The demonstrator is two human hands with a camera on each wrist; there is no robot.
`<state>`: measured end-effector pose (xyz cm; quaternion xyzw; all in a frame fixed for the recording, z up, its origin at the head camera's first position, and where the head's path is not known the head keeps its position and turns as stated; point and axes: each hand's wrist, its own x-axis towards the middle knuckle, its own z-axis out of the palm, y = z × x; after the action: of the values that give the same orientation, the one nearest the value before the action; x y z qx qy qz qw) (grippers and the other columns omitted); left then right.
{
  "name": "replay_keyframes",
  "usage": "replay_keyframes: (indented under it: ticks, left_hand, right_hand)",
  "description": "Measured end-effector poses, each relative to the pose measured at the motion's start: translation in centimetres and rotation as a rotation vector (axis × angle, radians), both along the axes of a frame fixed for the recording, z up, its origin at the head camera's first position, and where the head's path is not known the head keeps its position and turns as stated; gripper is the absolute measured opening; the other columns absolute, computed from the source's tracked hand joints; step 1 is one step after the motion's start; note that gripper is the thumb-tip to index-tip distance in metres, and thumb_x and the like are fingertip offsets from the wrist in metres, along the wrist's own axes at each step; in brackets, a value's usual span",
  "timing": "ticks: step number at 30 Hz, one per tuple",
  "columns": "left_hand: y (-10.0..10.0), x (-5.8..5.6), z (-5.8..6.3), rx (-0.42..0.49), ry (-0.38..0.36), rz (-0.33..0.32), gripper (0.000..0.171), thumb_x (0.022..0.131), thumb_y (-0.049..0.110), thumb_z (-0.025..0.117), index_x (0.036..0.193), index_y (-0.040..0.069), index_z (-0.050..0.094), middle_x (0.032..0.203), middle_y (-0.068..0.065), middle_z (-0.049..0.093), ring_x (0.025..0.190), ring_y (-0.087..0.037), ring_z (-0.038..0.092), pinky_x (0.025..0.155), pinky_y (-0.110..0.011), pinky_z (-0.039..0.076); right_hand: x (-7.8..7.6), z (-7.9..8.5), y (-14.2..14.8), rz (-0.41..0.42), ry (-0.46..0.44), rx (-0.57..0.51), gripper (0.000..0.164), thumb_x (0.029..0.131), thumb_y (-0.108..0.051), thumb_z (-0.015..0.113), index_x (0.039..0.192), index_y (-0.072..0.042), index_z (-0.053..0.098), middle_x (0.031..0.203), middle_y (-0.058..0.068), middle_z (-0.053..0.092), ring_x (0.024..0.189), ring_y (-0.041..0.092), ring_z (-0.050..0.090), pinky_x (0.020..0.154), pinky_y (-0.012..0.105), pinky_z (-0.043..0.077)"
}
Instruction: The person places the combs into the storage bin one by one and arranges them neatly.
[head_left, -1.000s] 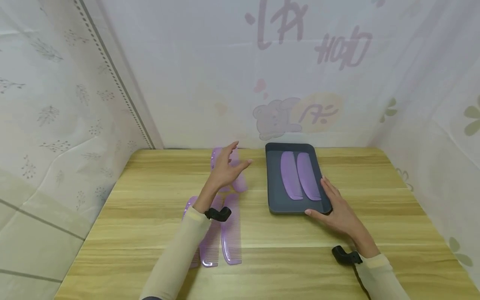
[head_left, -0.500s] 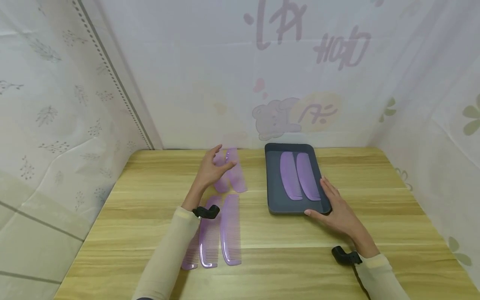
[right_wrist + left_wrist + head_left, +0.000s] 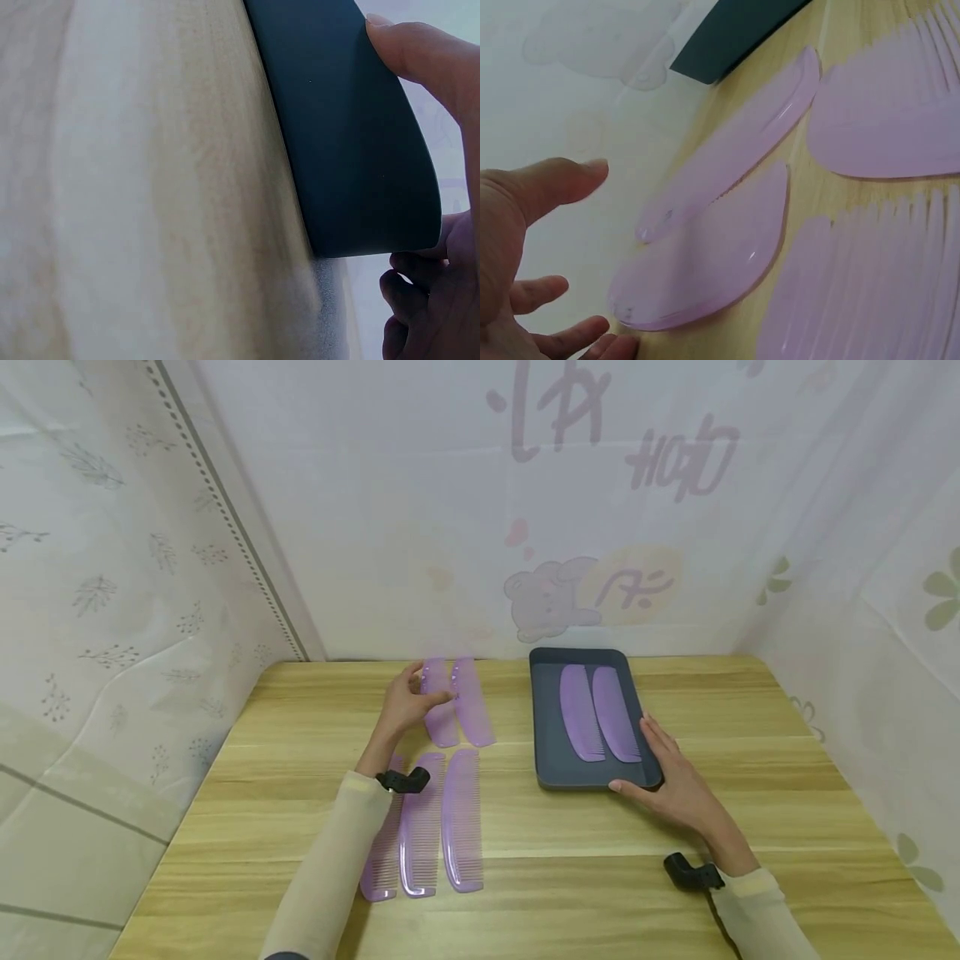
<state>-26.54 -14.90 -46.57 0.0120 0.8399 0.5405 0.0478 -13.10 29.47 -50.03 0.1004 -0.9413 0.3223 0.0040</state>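
My left hand [image 3: 402, 703] hovers at the left back comb [image 3: 441, 718], a translucent purple one, its thumb reaching over it and its fingers by its far left edge. In the left wrist view, thumb and fingers are spread, with a gap between the thumb and that comb [image 3: 705, 277]. A second back comb [image 3: 472, 710] lies just right of it. My right hand [image 3: 678, 789] grips the near right corner of a dark grey tray [image 3: 551, 768], thumb on the near rim and fingers along the right side. Two purple combs, one left [image 3: 579, 714] and one right [image 3: 617, 714], lie inside.
Closer to me, three more purple combs lie in a row: a right one [image 3: 461, 818], a middle one [image 3: 422, 835] and a left one [image 3: 381, 868] partly under my left forearm. The wooden table [image 3: 600, 877] ends at a printed cloth backdrop [image 3: 390, 527].
My left hand has moved left and lowered from the right back comb to the left back comb. My right hand and the tray have stayed in place.
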Motion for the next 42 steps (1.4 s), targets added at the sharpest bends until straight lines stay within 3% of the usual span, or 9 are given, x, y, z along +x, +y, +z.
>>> replay_keyframes:
  ticks: [5, 18, 26, 34, 42]
  left_hand:
    - [-0.2, -0.3, -0.4, -0.003, -0.045, 0.035, 0.093, 0.085, 0.022, 0.083, 0.16, 0.004, 0.03, 0.149, -0.026, 0.051, 0.132, -0.04, 0.052, 0.109, -0.052, 0.049]
    - [0.4, -0.5, -1.7, -0.115, -0.03, 0.12, 0.088, 0.08, 0.014, 0.084, 0.154, -0.003, 0.038, 0.147, -0.022, 0.035, 0.132, -0.036, 0.037, 0.115, -0.048, 0.04]
    - [0.7, -0.6, -1.2, -0.154, -0.045, 0.145, 0.09, 0.076, 0.008, 0.085, 0.152, -0.004, 0.039, 0.144, -0.024, 0.04, 0.132, -0.039, 0.043, 0.113, -0.049, 0.046]
    - [0.8, -0.6, -0.4, -0.277, -0.07, 0.132, 0.088, 0.076, 0.014, 0.086, 0.15, -0.004, 0.043, 0.139, -0.027, 0.06, 0.128, -0.043, 0.056, 0.108, -0.051, 0.051]
    - [0.2, -0.6, -0.1, -0.346, -0.111, 0.105, 0.08, 0.079, 0.022, 0.084, 0.147, -0.001, 0.049, 0.145, -0.023, 0.057, 0.131, -0.043, 0.053, 0.109, -0.052, 0.048]
  right_hand:
    - [0.0, -0.1, 0.0, 0.002, 0.003, -0.003, 0.115, 0.084, -0.051, 0.081, 0.166, -0.012, 0.01, 0.173, 0.014, 0.009, 0.155, 0.048, 0.017, 0.113, 0.077, 0.027]
    - [0.1, 0.0, 0.0, 0.002, 0.005, -0.008, 0.115, 0.084, -0.051, 0.081, 0.166, -0.012, 0.01, 0.173, 0.015, 0.009, 0.155, 0.049, 0.016, 0.111, 0.078, 0.027]
    - [0.1, 0.2, 0.0, 0.006, -0.004, -0.016, 0.115, 0.084, -0.05, 0.082, 0.166, -0.012, 0.01, 0.174, 0.013, 0.008, 0.156, 0.048, 0.015, 0.113, 0.078, 0.026]
    - [0.1, 0.1, 0.1, 0.006, 0.006, -0.018, 0.114, 0.084, -0.049, 0.082, 0.166, -0.012, 0.011, 0.174, 0.013, 0.008, 0.156, 0.048, 0.016, 0.112, 0.078, 0.027]
    - [-0.1, -0.3, 0.1, 0.002, 0.01, -0.013, 0.116, 0.083, -0.051, 0.082, 0.166, -0.013, 0.01, 0.174, 0.012, 0.007, 0.156, 0.048, 0.016, 0.113, 0.078, 0.026]
